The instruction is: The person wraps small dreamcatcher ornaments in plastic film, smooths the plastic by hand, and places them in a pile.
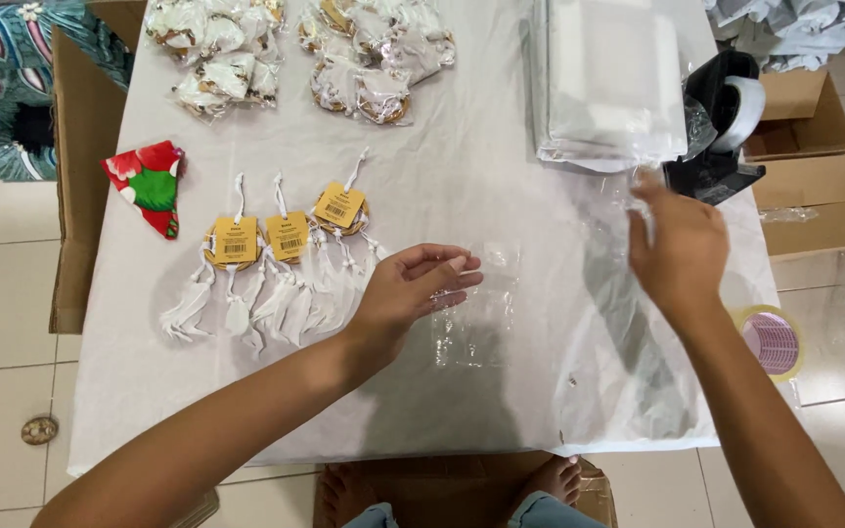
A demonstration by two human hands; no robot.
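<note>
My left hand [413, 290] hovers palm-up over the white table [501, 210], fingers apart, its fingertips touching a small clear plastic bag [481, 313] that lies flat. To its left lie three round wooden ornaments with yellow tags and white feather tassels [281, 249]. My right hand [679, 249] reaches toward the black tape dispenser [721, 127] at the table's right edge, and its fingers are blurred beside clear film; whether they pinch anything cannot be told.
Piles of bagged ornaments [300, 49] lie at the far edge. A stack of clear bags [608, 78] sits at the back right. A red and green cloth piece [152, 183] lies left. Cardboard boxes [814, 166] and a pink tape roll [773, 342] are right of the table.
</note>
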